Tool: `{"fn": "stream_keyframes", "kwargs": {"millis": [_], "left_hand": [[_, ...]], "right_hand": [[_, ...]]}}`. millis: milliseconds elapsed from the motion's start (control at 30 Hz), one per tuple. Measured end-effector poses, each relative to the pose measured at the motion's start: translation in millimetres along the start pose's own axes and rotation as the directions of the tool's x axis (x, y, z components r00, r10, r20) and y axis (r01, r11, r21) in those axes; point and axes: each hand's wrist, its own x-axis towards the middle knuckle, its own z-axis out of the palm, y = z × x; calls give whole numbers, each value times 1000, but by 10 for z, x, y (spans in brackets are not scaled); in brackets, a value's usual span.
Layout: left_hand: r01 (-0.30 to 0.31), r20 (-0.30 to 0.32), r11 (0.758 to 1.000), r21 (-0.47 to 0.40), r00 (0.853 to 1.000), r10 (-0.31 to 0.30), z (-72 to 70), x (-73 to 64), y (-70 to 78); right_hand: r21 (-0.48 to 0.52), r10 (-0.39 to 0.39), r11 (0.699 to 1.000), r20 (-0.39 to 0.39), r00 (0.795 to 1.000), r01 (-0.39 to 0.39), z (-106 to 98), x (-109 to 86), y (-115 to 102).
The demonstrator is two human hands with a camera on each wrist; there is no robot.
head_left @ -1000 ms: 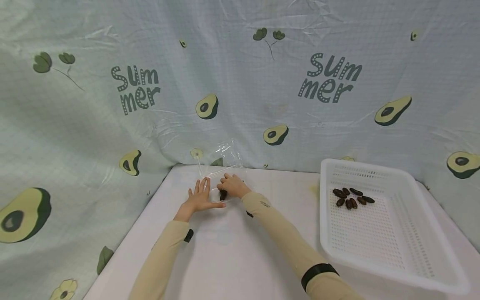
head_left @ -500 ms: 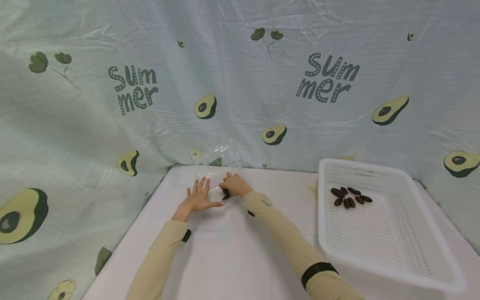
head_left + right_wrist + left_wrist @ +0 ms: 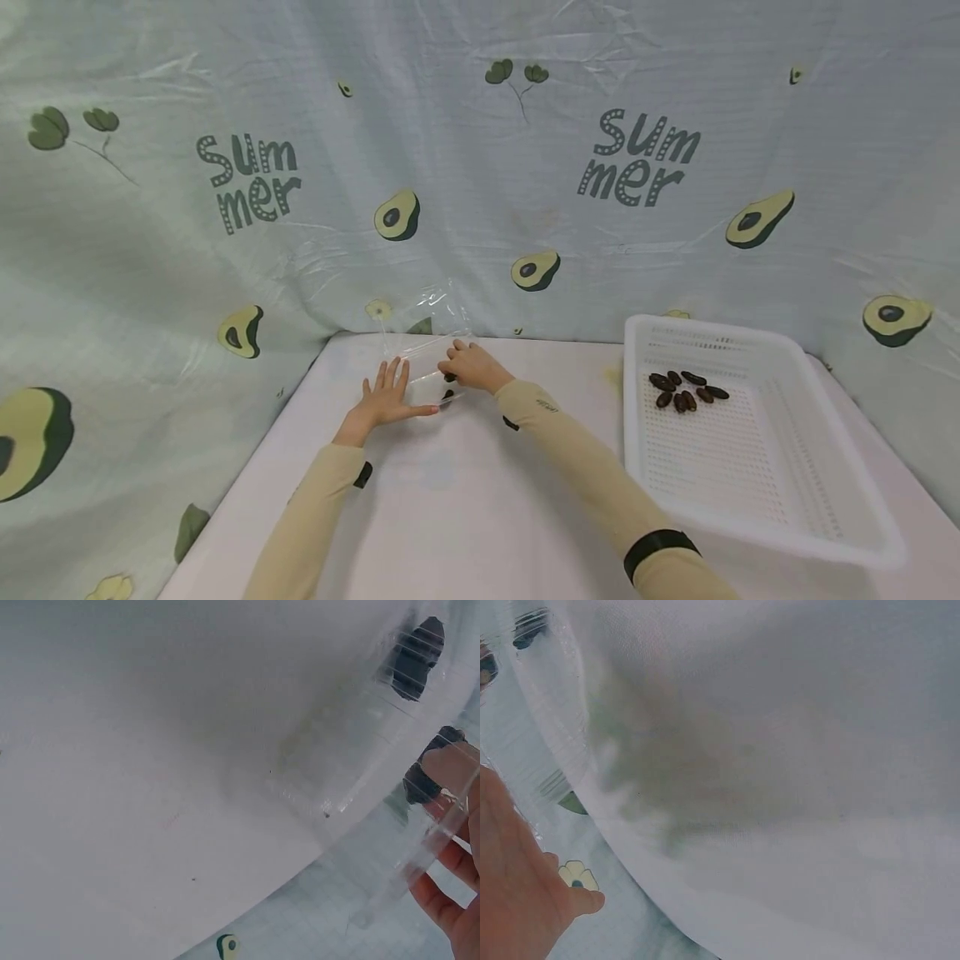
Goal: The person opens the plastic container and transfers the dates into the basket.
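A clear plastic clamshell box (image 3: 422, 390) lies on the table, its hinged lid (image 3: 427, 312) standing up against the cloth behind. My right hand (image 3: 474, 368) reaches over the box's right side and pinches a dark brown date (image 3: 421, 784) between thumb and fingers. Another date (image 3: 417, 660) lies in the box, nearer the front and apart from the held one. Fingers spread and straight, my left hand (image 3: 381, 405) rests along the box's left side, thumb stretched across its front edge. Only part of the left hand (image 3: 517, 870) shows in the left wrist view.
To the right stands a white perforated plastic basket (image 3: 628, 442), with several dates (image 3: 684, 393) grouped toward its back left. A hanging cloth (image 3: 465, 167) printed with avocados closes off the back and left of the white table (image 3: 442, 517).
My right hand has shifted right and slightly back with its date, opening a gap to the other date in the box. The left hand holds its place. The head view has turned slightly right.
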Motion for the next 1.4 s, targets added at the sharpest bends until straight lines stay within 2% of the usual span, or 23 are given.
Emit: {"fn": "stream_keyframes", "kwargs": {"millis": [200,467,633,767,867,1000,1100,1267,1400], "left_hand": [[-10,11,1000,-25,1000,10,23,20,64],[2,2,999,-45,1000,-2,56,17,96],[0,-8,999,-46,1000,0,53,10,84],[-4,-12,999,-34,1000,4,45,5,49],[-11,-8,999,-52,1000,10,29,-5,39],[-31,-3,996,-88,1000,31,16,-17,54],[-32,2,996,-79,999,32,31,-17,31],[-38,-1,996,-79,999,38,55,-2,11],[-29,4,997,-71,1000,29,41,-1,25]], "right_hand": [[-63,-38,997,-49,998,35,-134,-188,138],[-80,-114,991,-71,991,108,-376,-422,272],[-87,-155,985,-99,983,147,-590,-618,343],[-93,-151,986,-109,983,141,-700,-765,450],[-79,-142,988,-137,980,133,-742,-886,565],[-51,-143,990,-210,967,135,-780,-1104,733],[-50,-135,991,-252,958,126,-792,-1270,839],[-52,-109,994,-294,950,98,-752,-1578,1020],[-47,-104,994,-345,933,94,-674,-1867,1162]]}}
